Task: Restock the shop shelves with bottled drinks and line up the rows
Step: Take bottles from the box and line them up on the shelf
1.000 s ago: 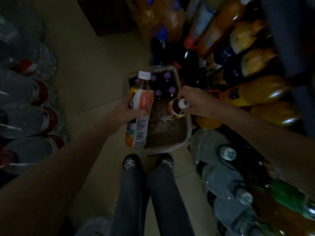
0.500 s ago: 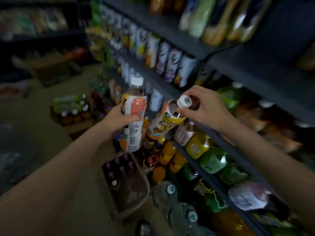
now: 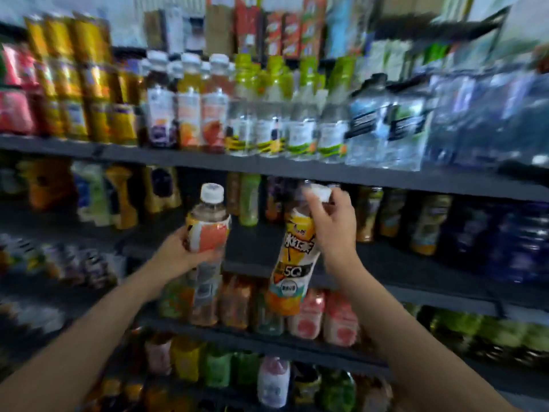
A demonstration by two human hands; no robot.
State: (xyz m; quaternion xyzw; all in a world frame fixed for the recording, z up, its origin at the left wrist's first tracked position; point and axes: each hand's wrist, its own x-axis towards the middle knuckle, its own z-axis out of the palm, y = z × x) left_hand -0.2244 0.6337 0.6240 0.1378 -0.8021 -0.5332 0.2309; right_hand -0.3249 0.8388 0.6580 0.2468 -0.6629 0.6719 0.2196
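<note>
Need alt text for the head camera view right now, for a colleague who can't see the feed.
Two bare hands each hold a drink bottle before dark shop shelves: the left hand grips a white-capped bottle with an orange-pink label upright, the right hand pinches the neck of a yellow-and-orange labelled bottle. Behind them, the middle shelf shows a bare gap between blurred bottle rows.

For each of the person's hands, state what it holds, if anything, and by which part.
Left hand grips the pink-labelled bottle around its body; right hand holds the orange-labelled bottle by its neck and cap.
</note>
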